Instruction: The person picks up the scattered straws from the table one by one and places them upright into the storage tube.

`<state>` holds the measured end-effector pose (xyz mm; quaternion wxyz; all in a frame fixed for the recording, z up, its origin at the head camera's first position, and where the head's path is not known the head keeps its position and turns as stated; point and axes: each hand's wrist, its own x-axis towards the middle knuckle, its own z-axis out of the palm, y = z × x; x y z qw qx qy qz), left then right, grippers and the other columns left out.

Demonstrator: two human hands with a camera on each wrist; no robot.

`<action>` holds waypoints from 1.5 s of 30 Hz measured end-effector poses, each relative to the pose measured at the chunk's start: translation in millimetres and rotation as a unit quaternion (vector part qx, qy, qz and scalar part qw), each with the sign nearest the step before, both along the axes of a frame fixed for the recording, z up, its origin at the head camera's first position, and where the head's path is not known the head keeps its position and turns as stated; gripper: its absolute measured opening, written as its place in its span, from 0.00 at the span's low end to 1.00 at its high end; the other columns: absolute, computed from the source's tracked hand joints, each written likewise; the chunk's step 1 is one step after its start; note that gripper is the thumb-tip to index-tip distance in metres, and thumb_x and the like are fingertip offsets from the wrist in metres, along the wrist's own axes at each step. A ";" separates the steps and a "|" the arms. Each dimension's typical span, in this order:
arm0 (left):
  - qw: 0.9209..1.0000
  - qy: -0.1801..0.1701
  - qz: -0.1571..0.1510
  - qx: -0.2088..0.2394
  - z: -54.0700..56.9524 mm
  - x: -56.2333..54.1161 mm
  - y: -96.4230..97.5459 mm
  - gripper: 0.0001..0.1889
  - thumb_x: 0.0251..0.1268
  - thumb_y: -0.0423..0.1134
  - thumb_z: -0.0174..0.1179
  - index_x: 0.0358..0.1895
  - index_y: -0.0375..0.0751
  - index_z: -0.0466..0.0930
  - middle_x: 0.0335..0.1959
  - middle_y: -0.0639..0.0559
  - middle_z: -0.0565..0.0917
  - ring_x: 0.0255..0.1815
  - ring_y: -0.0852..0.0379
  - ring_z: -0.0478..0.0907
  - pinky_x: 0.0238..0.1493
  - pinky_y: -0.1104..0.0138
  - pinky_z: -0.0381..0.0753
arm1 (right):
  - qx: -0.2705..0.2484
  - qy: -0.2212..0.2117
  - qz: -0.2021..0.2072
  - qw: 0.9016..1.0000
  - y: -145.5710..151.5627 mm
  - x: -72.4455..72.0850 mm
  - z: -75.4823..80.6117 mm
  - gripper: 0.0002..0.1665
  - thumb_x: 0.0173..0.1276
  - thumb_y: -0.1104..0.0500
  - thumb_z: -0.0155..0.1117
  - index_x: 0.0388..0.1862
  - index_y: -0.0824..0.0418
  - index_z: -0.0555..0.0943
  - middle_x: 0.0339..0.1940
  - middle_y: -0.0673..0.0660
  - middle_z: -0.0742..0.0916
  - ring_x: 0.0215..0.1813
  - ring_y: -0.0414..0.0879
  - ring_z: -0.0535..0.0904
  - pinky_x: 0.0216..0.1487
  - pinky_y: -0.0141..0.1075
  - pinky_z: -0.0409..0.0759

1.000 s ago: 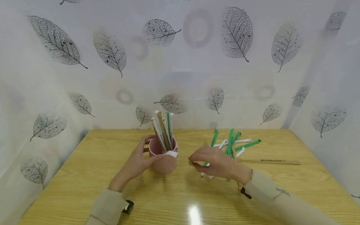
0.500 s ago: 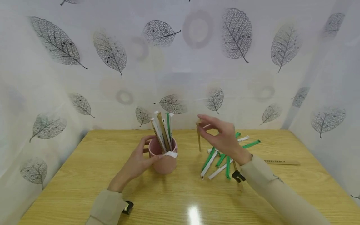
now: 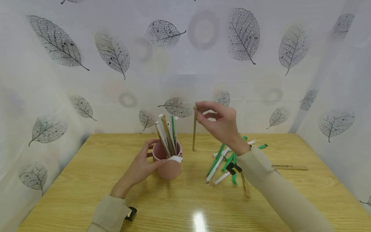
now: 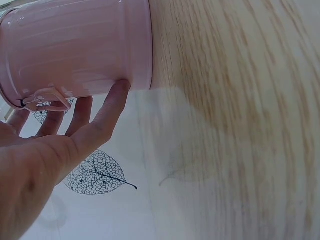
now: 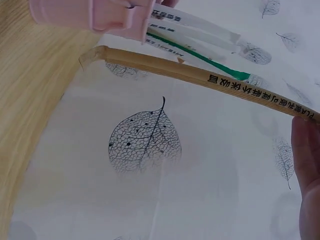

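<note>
A pink cup (image 3: 170,170) stands on the table, with several paper-wrapped straws (image 3: 166,133) in white, brown and green leaning inside it. My left hand (image 3: 139,170) grips the cup from its left side, thumb across the front near the rim; in the left wrist view its other fingers spread along the cup's wall by a small pink loop (image 4: 47,97). To the right of the cup, my right hand (image 3: 221,122) pinches a brown wrapped straw (image 3: 194,137) near its upper end. The straw hangs nearly upright, its printed wrapper (image 5: 200,75) plain in the right wrist view.
A loose pile of green straws (image 3: 216,159) and white straws (image 3: 215,170) lies right of the cup, partly behind my right forearm. One brown straw (image 3: 290,167) lies farther right, and another brown straw (image 3: 245,186) nearer me. A leaf-patterned curtain (image 3: 185,64) hangs behind the table.
My right hand has lifted the brown straw from beside the pile, raised it upright and brought it left toward the cup. The left hand and cup have stayed in place.
</note>
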<state>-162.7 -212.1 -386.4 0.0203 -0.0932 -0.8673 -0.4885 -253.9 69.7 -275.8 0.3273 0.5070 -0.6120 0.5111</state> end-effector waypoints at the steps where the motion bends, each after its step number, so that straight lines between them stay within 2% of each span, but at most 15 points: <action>1: 1.000 -0.001 0.000 0.000 0.0 0.0 -0.1 0.40 0.65 0.49 0.69 0.76 0.56 0.58 0.73 0.38 0.68 0.67 0.31 0.74 0.60 0.44 0.82 | -0.007 -0.006 0.003 1.000 -2.9 0.1 3.0 0.15 0.59 0.79 0.68 0.47 0.78 0.83 0.39 0.71 0.89 0.45 0.33 0.86 0.40 0.34 0.89; 9: 1.000 0.004 -0.005 0.000 -1.1 -0.9 -1.0 0.40 0.66 0.49 0.69 0.77 0.56 0.57 0.72 0.38 0.69 0.67 0.31 0.74 0.59 0.46 0.84 | -0.052 -0.036 0.025 0.998 -24.7 4.9 19.0 0.15 0.60 0.79 0.67 0.47 0.80 0.82 0.38 0.73 0.88 0.43 0.36 0.87 0.40 0.37 0.90; 17: 1.000 0.001 -0.006 0.001 -1.1 -1.2 -1.4 0.40 0.66 0.49 0.69 0.77 0.56 0.57 0.71 0.38 0.69 0.67 0.31 0.74 0.58 0.47 0.84 | -0.044 -0.036 0.048 0.997 -38.0 4.4 15.1 0.14 0.60 0.80 0.67 0.46 0.79 0.82 0.38 0.72 0.88 0.43 0.33 0.86 0.38 0.38 0.90; 21: 1.000 0.002 -0.006 0.001 -1.2 -1.1 -2.5 0.40 0.66 0.49 0.68 0.77 0.56 0.57 0.72 0.37 0.69 0.67 0.31 0.74 0.58 0.47 0.84 | -0.025 -0.030 0.050 0.998 -42.0 2.4 7.3 0.13 0.60 0.80 0.67 0.45 0.77 0.83 0.38 0.71 0.89 0.42 0.36 0.87 0.37 0.38 0.90; 29: 1.000 -0.002 -0.001 0.001 0.2 -1.6 -1.7 0.40 0.65 0.48 0.69 0.77 0.57 0.57 0.72 0.38 0.69 0.67 0.31 0.74 0.60 0.46 0.83 | 0.028 -0.033 0.023 0.999 -44.4 0.5 -21.5 0.13 0.60 0.79 0.68 0.44 0.73 0.86 0.40 0.67 0.91 0.36 0.53 0.89 0.35 0.33 0.89; 39: 1.000 -0.002 0.003 -0.003 -0.2 -1.1 -1.2 0.40 0.65 0.49 0.69 0.76 0.57 0.57 0.71 0.39 0.70 0.67 0.31 0.74 0.60 0.45 0.82 | 0.069 -0.064 0.039 0.995 -40.0 2.8 -52.1 0.13 0.61 0.78 0.68 0.46 0.74 0.85 0.43 0.69 0.90 0.37 0.53 0.90 0.36 0.35 0.90; 45: 1.000 -0.002 0.002 0.001 -0.2 -1.1 -1.3 0.40 0.65 0.48 0.69 0.77 0.57 0.57 0.71 0.39 0.70 0.67 0.32 0.75 0.61 0.45 0.82 | 0.080 -0.060 0.027 0.995 -38.6 2.4 -60.9 0.15 0.61 0.77 0.69 0.48 0.71 0.84 0.42 0.66 0.90 0.38 0.52 0.90 0.37 0.33 0.89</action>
